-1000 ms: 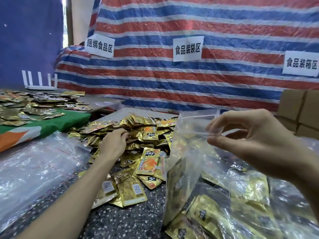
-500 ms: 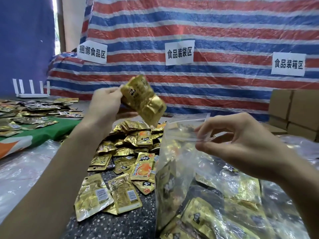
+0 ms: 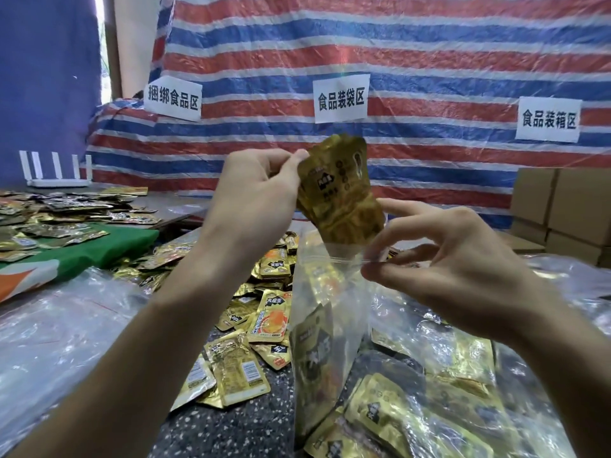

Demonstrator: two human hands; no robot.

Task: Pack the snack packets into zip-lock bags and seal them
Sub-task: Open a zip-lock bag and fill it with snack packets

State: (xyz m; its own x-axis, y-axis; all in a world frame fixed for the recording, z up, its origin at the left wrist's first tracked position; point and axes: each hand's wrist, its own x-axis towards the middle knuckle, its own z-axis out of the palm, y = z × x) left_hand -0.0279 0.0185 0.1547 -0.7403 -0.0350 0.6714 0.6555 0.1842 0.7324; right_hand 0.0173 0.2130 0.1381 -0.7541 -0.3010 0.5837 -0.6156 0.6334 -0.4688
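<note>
Clear zip-lock bag (image 3: 327, 325): upright on the speckled bench (image 3: 215, 431), mouth open at the top, several gold packets visible through its lower part. Right hand (image 3: 446, 269): thumb and one finger pinch the bag's right rim at the zip strip, while the other fingers (image 3: 413, 206) are spread and raised, the uppermost reaching toward the packets above. Left hand (image 3: 254, 200): fingers clenched round the top edge of a small bunch of gold snack packets (image 3: 340, 193). The bunch hangs tilted directly above the bag, its lower end at the mouth; the number of packets in it cannot be told. Just left of the bag: a heap of loose snack packets (image 3: 264, 292), gold, some with orange-printed faces, spread across the bench. Further left of the bag: a crumpled stack of empty clear bags (image 3: 59, 342). Right of the bag and against it: filled clear bags (image 3: 446, 391) lying flat, gold packets showing through. Far left of the bag: a green cloth (image 3: 99, 249) carrying more flattened packets (image 3: 49, 213), with a white router (image 3: 56, 173) behind them. Far right of the bag: stacked cardboard boxes (image 3: 568, 213). Behind the bag: a red, white and blue striped tarpaulin (image 3: 396, 44) bearing three white paper signs (image 3: 340, 99) printed with black Chinese characters.
</note>
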